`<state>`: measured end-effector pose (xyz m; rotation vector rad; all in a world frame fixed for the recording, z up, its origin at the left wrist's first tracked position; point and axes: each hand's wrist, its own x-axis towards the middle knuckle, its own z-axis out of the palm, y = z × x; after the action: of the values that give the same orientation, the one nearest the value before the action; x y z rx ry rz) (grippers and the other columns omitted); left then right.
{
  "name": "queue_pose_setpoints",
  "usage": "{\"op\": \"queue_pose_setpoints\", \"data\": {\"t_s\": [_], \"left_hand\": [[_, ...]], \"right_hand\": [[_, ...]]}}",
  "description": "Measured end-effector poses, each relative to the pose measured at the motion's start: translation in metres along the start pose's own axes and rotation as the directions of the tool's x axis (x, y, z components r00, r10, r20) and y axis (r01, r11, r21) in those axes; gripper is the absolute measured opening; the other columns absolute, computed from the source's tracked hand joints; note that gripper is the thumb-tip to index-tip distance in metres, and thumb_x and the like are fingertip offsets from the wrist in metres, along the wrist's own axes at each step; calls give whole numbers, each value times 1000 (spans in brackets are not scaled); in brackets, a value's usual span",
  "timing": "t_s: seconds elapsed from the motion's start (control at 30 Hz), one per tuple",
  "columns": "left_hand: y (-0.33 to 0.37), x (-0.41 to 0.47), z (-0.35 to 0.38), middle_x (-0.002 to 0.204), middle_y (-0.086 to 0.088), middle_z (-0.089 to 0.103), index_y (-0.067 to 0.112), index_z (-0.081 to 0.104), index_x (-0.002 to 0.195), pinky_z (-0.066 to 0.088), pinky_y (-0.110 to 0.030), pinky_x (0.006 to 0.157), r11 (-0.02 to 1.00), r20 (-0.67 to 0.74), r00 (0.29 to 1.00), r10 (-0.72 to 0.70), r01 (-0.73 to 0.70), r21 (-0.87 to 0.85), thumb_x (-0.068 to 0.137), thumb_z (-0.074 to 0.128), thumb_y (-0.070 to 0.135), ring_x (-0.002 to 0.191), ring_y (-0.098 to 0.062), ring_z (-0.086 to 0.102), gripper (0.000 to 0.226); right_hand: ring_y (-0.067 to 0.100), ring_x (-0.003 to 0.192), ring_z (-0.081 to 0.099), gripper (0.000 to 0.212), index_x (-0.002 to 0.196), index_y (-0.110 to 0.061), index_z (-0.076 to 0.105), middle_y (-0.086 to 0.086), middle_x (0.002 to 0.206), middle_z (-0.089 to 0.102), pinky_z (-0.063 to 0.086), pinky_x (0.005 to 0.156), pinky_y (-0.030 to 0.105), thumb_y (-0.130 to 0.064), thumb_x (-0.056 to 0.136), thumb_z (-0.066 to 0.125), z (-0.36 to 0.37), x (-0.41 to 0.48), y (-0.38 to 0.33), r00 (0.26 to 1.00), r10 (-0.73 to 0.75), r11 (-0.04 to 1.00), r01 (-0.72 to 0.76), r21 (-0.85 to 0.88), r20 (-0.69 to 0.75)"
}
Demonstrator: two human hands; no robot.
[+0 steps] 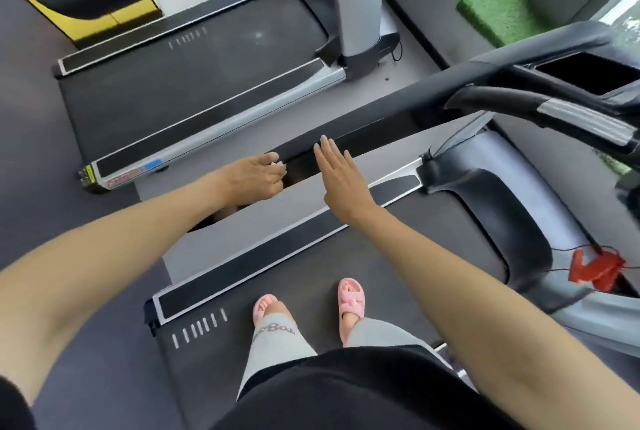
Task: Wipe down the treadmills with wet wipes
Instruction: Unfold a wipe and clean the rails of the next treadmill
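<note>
Our left hand [254, 176] pinches a small white wet wipe [280, 166] at the near end of the long black treadmill handrail [398, 124]. Our right hand [341, 180], fingers straight and together, lies just beside it, fingertips at the rail.

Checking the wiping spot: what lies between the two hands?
In the head view, the end of the black handrail; the left hand holds a wipe at it, the right hand is flat.
</note>
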<state>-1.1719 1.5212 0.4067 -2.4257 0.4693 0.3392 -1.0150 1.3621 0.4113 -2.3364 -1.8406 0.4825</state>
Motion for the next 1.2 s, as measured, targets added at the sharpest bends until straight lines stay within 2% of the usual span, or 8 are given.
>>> {"op": "queue_pose_setpoints", "data": {"t_s": [0.23,0.43,0.6,0.8,0.97,1.07,1.13,1.2], "left_hand": [[29,-76,19,85,-8,66,10,61,75,25,-34,97,1000,60,998,-16,16,3,72,64,2,105,-18,57,9],[49,-152,36,81,-6,68,11,65,72,28,-34,98,1000,85,996,12,-10,-24,74,52,-3,103,-18,61,20],[65,-195,52,88,-6,69,12,69,80,23,-37,104,999,96,995,31,-32,3,79,46,-1,108,-21,58,26],[79,-218,57,90,-3,70,13,70,84,18,-38,106,1000,150,989,-3,4,-5,82,59,2,110,-21,57,15],[91,-236,62,91,-5,71,12,68,79,17,-38,110,996,218,973,-76,85,-35,80,52,-2,113,-18,58,22],[97,-238,62,89,-4,71,12,68,80,16,-39,111,999,231,973,-14,25,-43,80,51,-2,112,-20,58,22],[99,-246,65,80,2,68,17,66,77,16,-39,108,1000,250,968,-23,18,21,83,41,-3,96,-18,61,33],[97,-273,79,76,7,64,23,63,76,13,-40,106,992,264,964,-33,0,126,84,15,-9,85,-16,61,57]], "right_hand": [[27,149,-6,76,153,-4,3,14,161,-4,3,122,39,9,89,43,23,11,-74,1000,-5,1000,5,-24,-13],[30,149,-7,79,152,-2,-2,17,161,-7,1,121,39,9,87,42,61,8,-165,998,61,997,-63,-54,-36],[29,149,-8,82,153,-3,-3,16,161,-7,0,121,39,8,87,45,81,6,-213,996,90,995,-91,-50,-21],[29,149,-8,77,152,-3,-4,16,161,-9,-1,121,39,5,91,40,87,0,-229,999,39,994,-35,-105,33],[28,149,-8,80,153,-4,-2,16,161,-7,-1,121,38,12,86,40,88,3,-222,998,54,997,-56,-52,-32],[29,149,-9,79,153,-4,-2,16,161,-8,-1,121,39,11,87,40,87,3,-217,998,60,996,-60,-71,-5],[30,149,-8,81,152,-3,-2,17,160,-7,0,121,40,11,86,42,85,5,-217,999,35,995,-35,-89,-4],[30,149,-8,83,153,-3,-2,17,161,-7,0,121,40,12,85,43,82,11,-219,1000,18,996,-20,-85,-19]]}}
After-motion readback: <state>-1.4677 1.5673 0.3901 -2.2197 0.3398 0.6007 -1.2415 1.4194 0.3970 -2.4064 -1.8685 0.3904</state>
